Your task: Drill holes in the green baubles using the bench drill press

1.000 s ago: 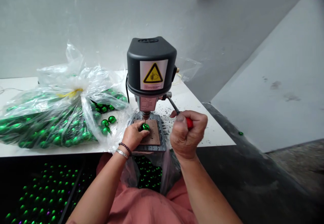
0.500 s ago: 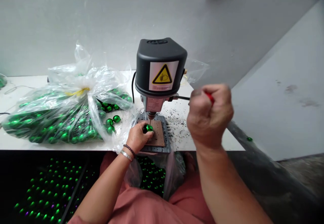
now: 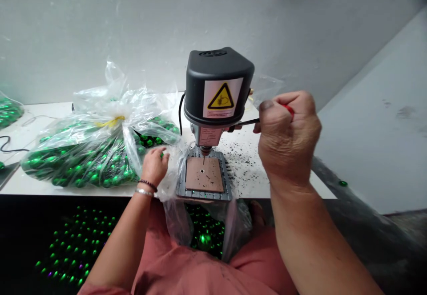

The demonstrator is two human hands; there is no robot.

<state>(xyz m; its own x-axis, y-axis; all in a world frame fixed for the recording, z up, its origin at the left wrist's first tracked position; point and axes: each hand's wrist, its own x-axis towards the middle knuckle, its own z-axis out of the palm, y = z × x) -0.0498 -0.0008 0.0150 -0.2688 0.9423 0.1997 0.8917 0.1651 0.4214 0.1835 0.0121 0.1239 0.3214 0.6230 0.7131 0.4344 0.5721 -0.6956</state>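
Note:
My left hand [image 3: 155, 165] is at the loose balls beside the clear bag, its fingers curled round a shiny green ball [image 3: 162, 155], mostly hidden by the hand. My right hand [image 3: 289, 137] is closed round the red knob [image 3: 288, 110] of the feed lever on a small black bench drill press [image 3: 218, 86]. Its thin drill bit [image 3: 204, 159] points down, raised above a brown board [image 3: 210, 180] with a small round hole. The board lies on the grey slotted base [image 3: 228, 192], and no ball is under the bit.
A tied clear bag [image 3: 83, 163] of green balls lies left on the white table [image 3: 248, 188]. Dark shavings [image 3: 242, 157] are scattered right of the base. Below the table edge, an open plastic bag [image 3: 230, 230] holds green balls. One ball [image 3: 342, 183] lies beyond the table's right side.
My left hand has left the board and moved left to the loose balls. The ball it held under the bit is gone from there. A bright green ball now shows in the bag below.

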